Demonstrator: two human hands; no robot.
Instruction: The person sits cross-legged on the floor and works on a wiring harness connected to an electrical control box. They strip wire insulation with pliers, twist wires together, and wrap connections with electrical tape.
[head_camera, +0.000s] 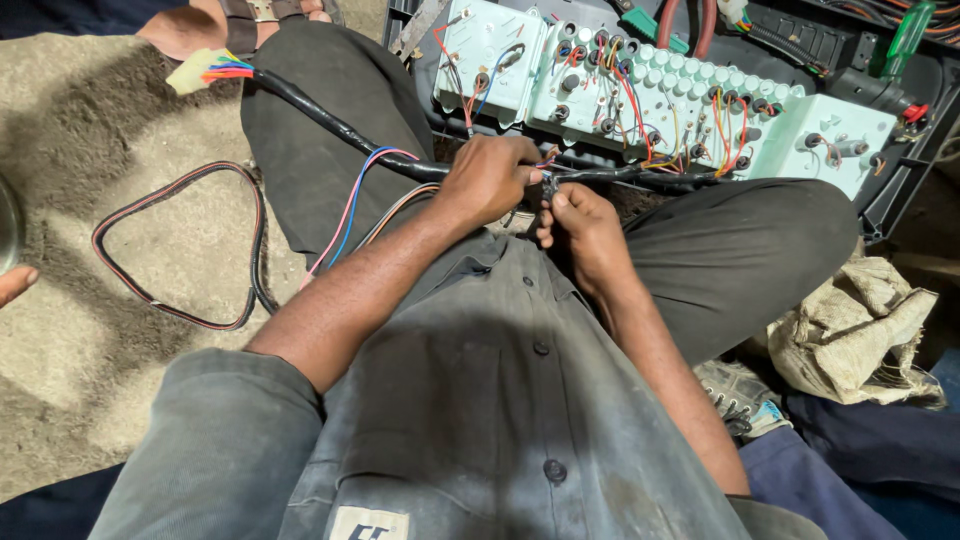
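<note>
Nearest to us is our grey buttoned work shirt, dusty and creased, with both forearms reaching out over our dark trousers. Our left hand is closed around a black taped wire harness that crosses our lap, its fingers curled tight over the bundle. Our right hand meets it just beside, thumb and fingertips pinching a small dark piece on the same harness; what that piece is we cannot tell. The harness runs left to a pale yellow plastic connector with coloured wires fanning into it, and right to the pale green back of an instrument cluster, studded with round sockets and thin red, orange and blue wires, lying in a black housing just beyond our knees. A loop of red and black cable lies on the sandy ground to our left, and a crumpled beige cloth sits at our right.
</note>
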